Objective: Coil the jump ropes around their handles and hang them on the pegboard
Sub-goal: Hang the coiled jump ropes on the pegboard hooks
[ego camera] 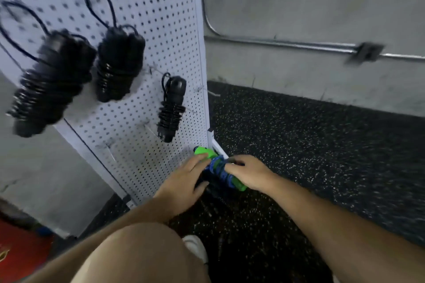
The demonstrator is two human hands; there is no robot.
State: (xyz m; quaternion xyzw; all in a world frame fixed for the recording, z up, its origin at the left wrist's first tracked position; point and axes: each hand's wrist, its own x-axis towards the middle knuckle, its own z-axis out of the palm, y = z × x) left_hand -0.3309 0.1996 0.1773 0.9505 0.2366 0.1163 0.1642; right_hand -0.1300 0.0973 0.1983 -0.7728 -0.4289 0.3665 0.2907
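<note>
Nearly coiled, beside the pegboard.
With fingers of left hand and right hand curled round the green-handled jump rope, cinch wraps; leave a hanging loop.

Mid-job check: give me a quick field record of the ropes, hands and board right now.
hung: three black coiled jump ropes on the white perforated pegboard
in hands: green-handled jump rope wrapped in blue cord, not yet hung
left hand: grips its upper end
right hand: grips its lower end
place: low, beside the pegboard's bottom corner, above the black speckled rubber floor
</note>
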